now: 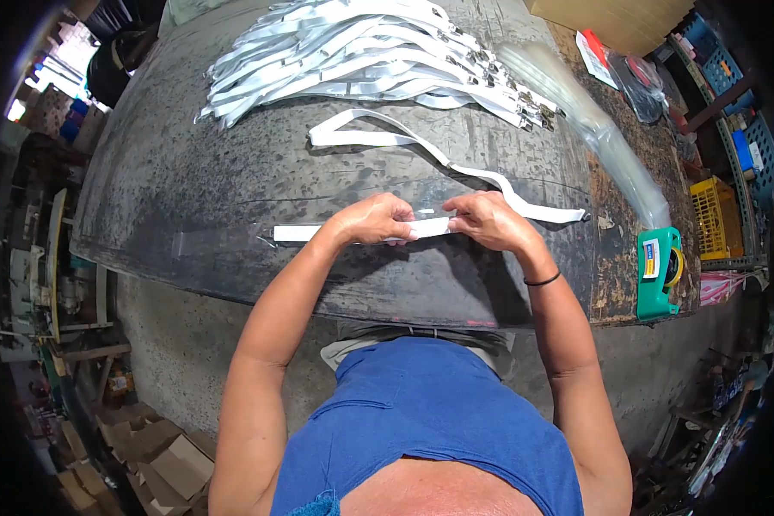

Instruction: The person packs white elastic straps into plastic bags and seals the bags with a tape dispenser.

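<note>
A flat white strap with a metal clip at its left end lies along the near part of the table. My left hand is closed in a pinch on this strap near its middle. A short way to the right, my right hand pinches the strap too, with a folded white stretch between the two hands. Just beyond my hands, a second white length bends in a loop and runs past my right hand to a dark clip at its right end. Whether both lengths are one piece is hidden by my fingers.
A heap of white straps with metal clips lies at the back of the dark worn table. To the right are clear plastic bags and a green tape dispenser at the table's edge. Cardboard lies on the floor at left.
</note>
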Tool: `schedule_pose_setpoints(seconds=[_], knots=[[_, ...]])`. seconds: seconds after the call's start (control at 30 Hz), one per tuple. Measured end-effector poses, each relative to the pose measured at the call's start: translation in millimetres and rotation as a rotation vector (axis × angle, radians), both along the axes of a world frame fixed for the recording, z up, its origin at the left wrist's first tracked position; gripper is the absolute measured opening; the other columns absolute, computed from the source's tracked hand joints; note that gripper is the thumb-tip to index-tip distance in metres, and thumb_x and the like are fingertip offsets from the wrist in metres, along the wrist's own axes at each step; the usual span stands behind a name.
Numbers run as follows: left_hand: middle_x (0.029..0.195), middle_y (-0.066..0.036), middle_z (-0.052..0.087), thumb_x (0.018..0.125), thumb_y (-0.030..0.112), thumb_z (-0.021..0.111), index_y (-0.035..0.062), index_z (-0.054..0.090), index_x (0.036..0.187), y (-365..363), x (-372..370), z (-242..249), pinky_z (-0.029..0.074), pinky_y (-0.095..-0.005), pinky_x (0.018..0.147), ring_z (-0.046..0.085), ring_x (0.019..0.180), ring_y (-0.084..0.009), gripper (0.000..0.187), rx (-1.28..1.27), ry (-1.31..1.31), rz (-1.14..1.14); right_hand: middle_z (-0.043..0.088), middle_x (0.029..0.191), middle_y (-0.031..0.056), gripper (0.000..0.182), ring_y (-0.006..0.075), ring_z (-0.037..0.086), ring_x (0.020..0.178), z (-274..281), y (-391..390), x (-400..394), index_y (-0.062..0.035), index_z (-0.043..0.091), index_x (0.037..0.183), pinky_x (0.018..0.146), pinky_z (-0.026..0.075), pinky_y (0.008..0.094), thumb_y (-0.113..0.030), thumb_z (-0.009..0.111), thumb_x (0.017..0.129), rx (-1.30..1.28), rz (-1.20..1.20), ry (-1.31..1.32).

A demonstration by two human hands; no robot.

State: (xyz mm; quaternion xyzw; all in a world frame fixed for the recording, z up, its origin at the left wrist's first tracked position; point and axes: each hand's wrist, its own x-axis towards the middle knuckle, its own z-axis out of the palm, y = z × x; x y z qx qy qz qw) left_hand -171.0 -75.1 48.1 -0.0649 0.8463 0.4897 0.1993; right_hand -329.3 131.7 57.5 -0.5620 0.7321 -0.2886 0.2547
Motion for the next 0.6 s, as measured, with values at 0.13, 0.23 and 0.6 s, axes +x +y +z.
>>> schedule_pose_setpoints(seconds=[0.13,0.23,0.6], knots=[[0.077,-0.002,0.069,0.085,0.023,0.073,0.0004,0.070,0.091,2,-1,-1,0.047,-0.0287,0.068,0.060,0.073,-0.0098,0.024,0.037,-0.004,0.041,0.070,0.087,0.0192,0.020,0.0349,0.068,0.084,-2,10,-14,-0.0015,0.068,0.104,0.073,0.052,0.0410,-0.008,0.062,0.086,0.036,0.005,-0.008],[0.078,-0.002,0.070,0.085,0.021,0.073,0.0004,0.070,0.092,10,-12,-2,0.048,-0.0283,0.068,0.060,0.073,-0.0095,0.022,0.063,0.012,0.017,0.069,0.087,0.0174,0.017,0.0323,0.067,0.081,1,9,-6,-0.0005,0.065,0.101,0.071,0.051,0.0393,-0.003,0.058,0.085,0.011,0.000,-0.183],[0.078,-0.004,0.068,0.087,0.014,0.071,-0.0012,0.069,0.091,33,-33,-8,0.050,-0.0277,0.066,0.062,0.071,-0.0114,0.016,0.264,-0.046,0.047,0.065,0.087,0.0108,0.023,0.0196,0.064,0.081,-8,21,0,-0.0001,0.057,0.108,0.074,0.052,0.0330,0.003,0.061,0.085,-0.170,-0.086,-0.131]])
